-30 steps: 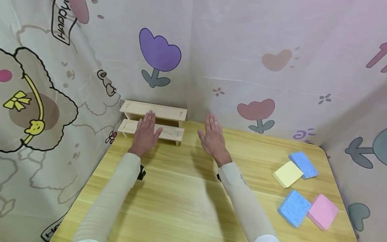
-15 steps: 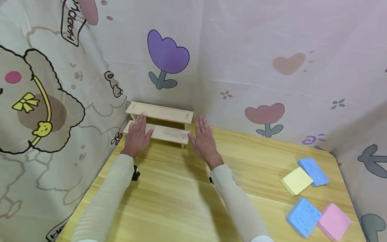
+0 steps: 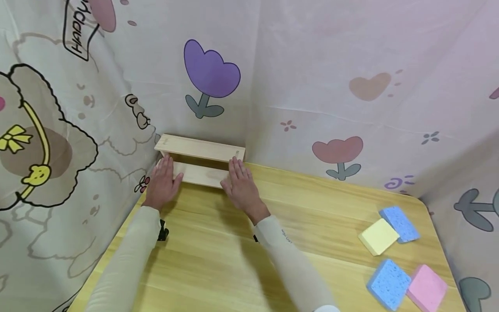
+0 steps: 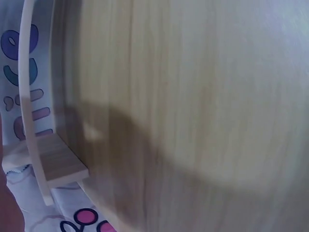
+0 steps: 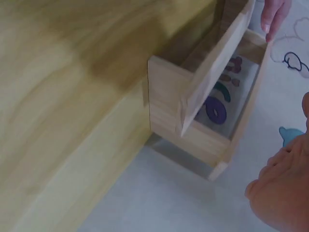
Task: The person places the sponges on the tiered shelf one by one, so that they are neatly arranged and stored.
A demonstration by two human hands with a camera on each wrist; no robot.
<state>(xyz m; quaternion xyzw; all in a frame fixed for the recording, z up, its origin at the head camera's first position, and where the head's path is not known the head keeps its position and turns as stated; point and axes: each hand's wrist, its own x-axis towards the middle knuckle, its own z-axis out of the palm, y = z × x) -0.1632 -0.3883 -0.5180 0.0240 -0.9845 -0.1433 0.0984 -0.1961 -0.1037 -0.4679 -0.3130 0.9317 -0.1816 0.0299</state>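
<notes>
A two-step rack of pale wood (image 3: 200, 148) stands at the back left of the table, against the curtain. My left hand (image 3: 160, 184) is over the left end of its lower step, palm down, fingers straight and pointing away. My right hand (image 3: 243, 186) is over the right end of that step in much the same pose, covering its corner. In the right wrist view, a gap shows between my right hand (image 5: 282, 186) and the rack's side (image 5: 181, 104). Whether either hand touches the wood, I cannot tell. Neither holds anything.
To the right on the wooden table (image 3: 195, 260) lie a yellow sponge (image 3: 379, 236), a blue sponge (image 3: 400, 224) touching it, another blue sponge (image 3: 389, 284) and a pink sponge (image 3: 427, 287). A printed curtain (image 3: 304, 65) encloses the back and sides.
Both hands have moved left across the front of the rack. The left now covers the lower step's left end, and the right has come from beside the rack to its right end.
</notes>
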